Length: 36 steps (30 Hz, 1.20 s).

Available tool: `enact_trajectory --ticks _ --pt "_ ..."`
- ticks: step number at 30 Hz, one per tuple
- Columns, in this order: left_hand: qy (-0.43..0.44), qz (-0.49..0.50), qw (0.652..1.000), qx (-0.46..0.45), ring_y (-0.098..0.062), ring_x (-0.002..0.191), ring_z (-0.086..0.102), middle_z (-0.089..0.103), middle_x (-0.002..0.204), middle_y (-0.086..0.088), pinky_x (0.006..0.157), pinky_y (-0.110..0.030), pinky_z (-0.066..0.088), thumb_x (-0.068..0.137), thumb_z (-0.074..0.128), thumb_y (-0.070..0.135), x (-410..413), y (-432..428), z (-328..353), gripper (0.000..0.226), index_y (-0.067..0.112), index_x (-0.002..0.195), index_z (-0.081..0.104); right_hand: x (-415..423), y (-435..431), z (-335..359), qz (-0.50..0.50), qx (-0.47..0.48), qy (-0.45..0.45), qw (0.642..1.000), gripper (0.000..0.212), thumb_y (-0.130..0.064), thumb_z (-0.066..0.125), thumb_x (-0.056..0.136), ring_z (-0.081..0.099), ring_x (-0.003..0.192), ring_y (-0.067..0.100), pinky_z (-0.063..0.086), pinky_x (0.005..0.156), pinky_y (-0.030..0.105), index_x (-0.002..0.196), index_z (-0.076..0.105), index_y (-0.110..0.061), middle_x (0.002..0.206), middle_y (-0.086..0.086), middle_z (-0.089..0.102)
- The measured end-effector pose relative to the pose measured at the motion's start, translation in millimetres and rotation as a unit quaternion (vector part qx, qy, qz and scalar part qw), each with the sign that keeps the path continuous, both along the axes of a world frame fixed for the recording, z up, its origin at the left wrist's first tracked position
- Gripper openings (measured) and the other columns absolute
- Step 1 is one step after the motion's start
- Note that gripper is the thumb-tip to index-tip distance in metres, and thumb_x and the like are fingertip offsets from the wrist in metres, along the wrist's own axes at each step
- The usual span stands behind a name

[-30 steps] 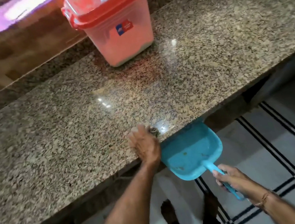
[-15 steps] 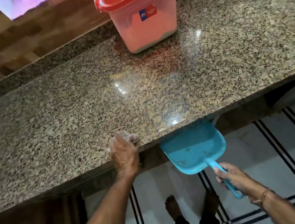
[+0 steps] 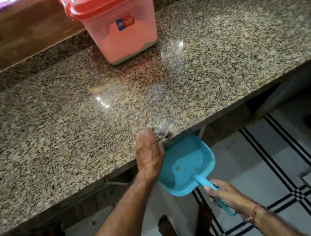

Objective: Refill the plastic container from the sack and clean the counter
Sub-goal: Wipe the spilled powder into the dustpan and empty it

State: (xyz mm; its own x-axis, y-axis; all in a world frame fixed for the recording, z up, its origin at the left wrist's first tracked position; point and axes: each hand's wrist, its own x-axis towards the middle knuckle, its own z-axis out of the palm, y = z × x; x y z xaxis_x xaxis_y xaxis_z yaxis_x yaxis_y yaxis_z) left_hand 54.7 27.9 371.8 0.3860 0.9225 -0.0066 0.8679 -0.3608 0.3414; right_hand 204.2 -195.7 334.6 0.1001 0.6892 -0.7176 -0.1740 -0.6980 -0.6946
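Lidded plastic container sits on the table, well behind the blue dustpan, which holds a few crumbs. The right hand grips the dustpan's handle; the left hand covers a grey wad just above it, grip unclear.

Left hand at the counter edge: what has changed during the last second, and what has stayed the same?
The left hand went left along the counter edge, then came back right, pushing a greyish clump towards the dustpan. The right hand kept gripping the dustpan handle; the container stayed put.
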Motion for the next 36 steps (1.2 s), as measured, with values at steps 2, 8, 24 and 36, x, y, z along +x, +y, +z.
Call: enact_trajectory --ticks 2,8,24,36 --pt "-0.035 0.004 0.999 -0.023 -0.015 0.089 0.042 0.044 0.103 -0.001 0.061 -0.022 0.03 0.1 0.057 0.026 -9 7 3 0.027 0.015 0.125 0.05 1 1 4 0.003 0.008 0.003 1.0 0.021 -0.031 0.058 0.103 0.051 0.059 0.006 0.044 0.057 0.017 0.099 0.06 -0.011 0.071 0.0 0.057" --pt "-0.074 0.135 0.987 -0.035 -0.022 0.096 0.052 0.051 0.107 -0.006 0.068 -0.025 0.036 0.102 0.059 0.026 -14 28 2 0.021 0.011 0.115 0.055 -4 15 3 -0.005 -0.003 -0.009 1.0 0.018 -0.032 0.059 0.102 0.052 0.061 0.007 0.043 0.058 0.021 0.096 0.059 -0.015 0.072 -0.003 0.061" --pt "-0.122 -0.024 0.989 -0.082 -0.016 0.095 0.053 0.055 0.108 -0.001 0.078 -0.027 0.051 0.103 0.057 0.036 32 37 2 0.028 0.014 0.117 0.067 -10 17 4 -0.015 -0.025 -0.021 0.999 0.022 -0.039 0.06 0.098 0.057 0.071 0.011 0.045 0.066 0.028 0.1 0.063 -0.017 0.08 -0.002 0.062" --pt "0.029 -0.208 0.978 -0.014 -0.014 0.105 0.051 0.06 0.125 0.005 0.094 -0.04 0.042 0.098 0.057 0.045 10 25 10 0.051 0.025 0.145 0.056 -22 38 13 -0.01 0.004 -0.024 1.0 0.033 -0.033 0.059 0.101 0.053 0.063 0.004 0.044 0.058 0.019 0.113 0.061 -0.002 0.078 0.0 0.059"
